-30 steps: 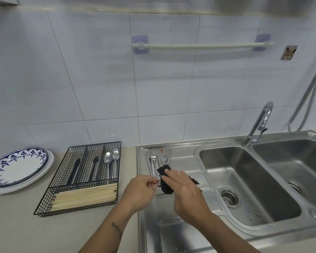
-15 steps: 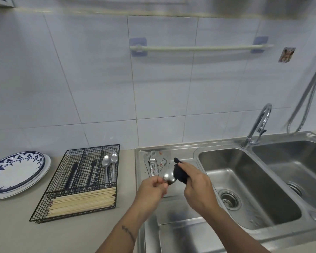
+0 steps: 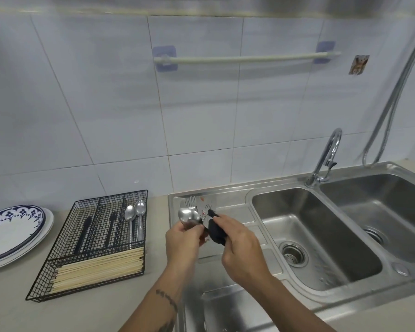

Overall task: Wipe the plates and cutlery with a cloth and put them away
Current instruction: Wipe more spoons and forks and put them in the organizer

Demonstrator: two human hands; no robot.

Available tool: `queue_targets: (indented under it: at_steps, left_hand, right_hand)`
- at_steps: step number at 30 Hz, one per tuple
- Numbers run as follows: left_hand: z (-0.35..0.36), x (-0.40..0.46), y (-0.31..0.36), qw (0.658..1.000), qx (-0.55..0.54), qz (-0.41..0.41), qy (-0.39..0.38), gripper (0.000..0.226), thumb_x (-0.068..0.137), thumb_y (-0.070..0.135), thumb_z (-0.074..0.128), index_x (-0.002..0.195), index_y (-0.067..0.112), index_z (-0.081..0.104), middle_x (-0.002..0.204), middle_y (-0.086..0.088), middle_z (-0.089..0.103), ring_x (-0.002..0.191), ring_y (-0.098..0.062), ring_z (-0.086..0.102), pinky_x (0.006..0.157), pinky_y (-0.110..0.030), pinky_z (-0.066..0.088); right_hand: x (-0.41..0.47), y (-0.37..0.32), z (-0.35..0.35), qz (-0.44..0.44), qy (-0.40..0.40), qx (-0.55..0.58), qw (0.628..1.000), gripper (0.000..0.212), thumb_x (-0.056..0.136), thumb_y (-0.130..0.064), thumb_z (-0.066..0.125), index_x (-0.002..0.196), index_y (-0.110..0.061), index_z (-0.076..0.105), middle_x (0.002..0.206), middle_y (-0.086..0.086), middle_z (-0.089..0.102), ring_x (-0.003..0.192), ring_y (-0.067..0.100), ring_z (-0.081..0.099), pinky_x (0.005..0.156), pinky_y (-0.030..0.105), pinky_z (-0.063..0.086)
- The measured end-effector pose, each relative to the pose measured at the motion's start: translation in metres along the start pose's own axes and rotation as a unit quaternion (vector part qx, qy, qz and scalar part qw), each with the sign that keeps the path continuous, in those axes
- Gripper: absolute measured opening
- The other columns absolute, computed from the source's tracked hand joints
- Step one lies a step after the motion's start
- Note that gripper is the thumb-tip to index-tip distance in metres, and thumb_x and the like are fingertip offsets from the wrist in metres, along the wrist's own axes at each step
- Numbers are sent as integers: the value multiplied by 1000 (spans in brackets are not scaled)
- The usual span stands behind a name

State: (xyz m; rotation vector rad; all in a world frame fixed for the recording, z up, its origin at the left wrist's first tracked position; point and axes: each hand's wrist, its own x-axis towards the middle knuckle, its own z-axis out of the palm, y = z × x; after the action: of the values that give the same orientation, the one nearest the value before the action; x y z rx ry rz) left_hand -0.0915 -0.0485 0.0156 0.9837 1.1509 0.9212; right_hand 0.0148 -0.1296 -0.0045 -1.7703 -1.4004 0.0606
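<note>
Nearest the camera, the left hand (image 3: 182, 240) has its fingers curled round the handle of a spoon (image 3: 189, 218), whose shiny steel bowl stands up above the knuckles over the draining board (image 3: 235, 212). Just beside it, the right hand (image 3: 240, 245) grips a dark cloth (image 3: 215, 230) bunched between thumb and fingers, the cloth touching the spoon's handle near the left fingers. To the left on the counter (image 3: 10, 307) sits a black wire tray (image 3: 91, 245): its front compartment is packed with pale chopsticks (image 3: 98, 267) laid crosswise, and the narrow compartments behind hold a black knife (image 3: 83, 233), a black fork (image 3: 110, 226) and, in the rightmost one, two steel spoons (image 3: 135, 216) lying side by side with bowls toward the wall. Beyond the hands, several forks (image 3: 192, 202) lie on the draining board with reddish smears around them. Right of that, the sink (image 3: 304, 236) has two steel basins, each with a drain, and a tap (image 3: 328, 154) at the back between them. At the far left edge, a plate (image 3: 12, 228) with a blue patterned rim rests on a plain white one. A rail (image 3: 244, 59) is fixed to the tiled wall above.
</note>
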Motion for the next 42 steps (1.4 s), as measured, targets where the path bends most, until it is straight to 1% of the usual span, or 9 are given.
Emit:
queue_targets:
  at_steps: [3, 9, 13, 19, 24, 28, 30, 35, 42]
  left_hand:
    - [3, 0, 2, 998, -57, -12, 22, 7, 86, -3, 68, 82, 3, 69, 80, -18, 74, 75, -28, 73, 73, -38, 59]
    - [0, -7, 11, 993, -106, -30, 50, 5, 90, -2, 62, 90, -1, 67, 78, -17, 73, 74, -30, 75, 72, -38, 59]
    - [3, -10, 14, 992, -118, -39, 29, 5, 89, -2, 62, 91, -3, 67, 72, -15, 74, 72, -28, 75, 70, -36, 58]
    - [-2, -10, 11, 987, -147, -55, 39, 11, 91, -2, 60, 98, -8, 66, 86, -22, 72, 75, -30, 75, 72, -37, 61]
    - [-4, -13, 8, 991, -121, -52, -19, 14, 92, -1, 55, 102, 7, 62, 101, -13, 75, 66, -23, 68, 60, -29, 55]
    - [-2, -13, 9, 986, -144, -63, -47, 26, 95, -1, 49, 115, 12, 58, 92, -10, 75, 65, -20, 59, 60, -27, 53]
    - [-1, -13, 6, 983, -158, -79, -54, 25, 97, -1, 50, 119, 5, 58, 91, -13, 71, 71, -22, 61, 66, -27, 56]
    - [-5, -14, -2, 977, -161, -94, -101, 18, 97, -7, 52, 114, -4, 57, 112, -23, 68, 95, -33, 69, 90, -37, 56]
    - [-4, -17, -6, 989, -125, -66, -34, 17, 98, 4, 57, 112, -1, 65, 87, -8, 75, 71, -16, 63, 70, -26, 50]
  right_hand:
    - [-5, 0, 9, -18, -7, -27, 999, 62, 79, -3, 40, 136, -22, 54, 136, -9, 54, 120, 12, 51, 102, 29, 44]
    - [-10, 22, 6, 13, -7, -104, 994, 68, 70, 11, 56, 131, -18, 58, 132, -5, 59, 117, 16, 53, 104, 47, 43]
    - [-5, 7, 6, -58, -25, -90, 994, 68, 74, 8, 48, 137, -18, 53, 140, -4, 53, 126, 15, 49, 115, 37, 30]
    - [-12, 35, -7, 31, -42, -118, 992, 73, 74, 6, 64, 139, -24, 51, 140, -10, 52, 125, 15, 48, 106, 42, 42]
    - [-14, 39, -14, 31, -27, -100, 994, 66, 76, 9, 50, 133, -23, 58, 134, -12, 57, 118, 15, 54, 96, 37, 50]
    - [-17, 34, -15, 13, -26, -85, 996, 62, 77, 6, 48, 132, -21, 58, 133, -10, 58, 118, 15, 54, 97, 37, 49]
    - [-19, 35, -14, 5, -28, -84, 996, 61, 78, 4, 47, 133, -20, 57, 134, -9, 57, 118, 15, 53, 97, 36, 49]
    - [-22, 37, -17, 7, -16, -84, 996, 62, 77, 1, 42, 133, -21, 58, 133, -9, 58, 119, 13, 53, 95, 37, 51]
    - [-15, 19, -18, -12, 8, -66, 998, 58, 78, -7, 39, 131, -19, 59, 132, -6, 60, 117, 13, 57, 98, 34, 49]
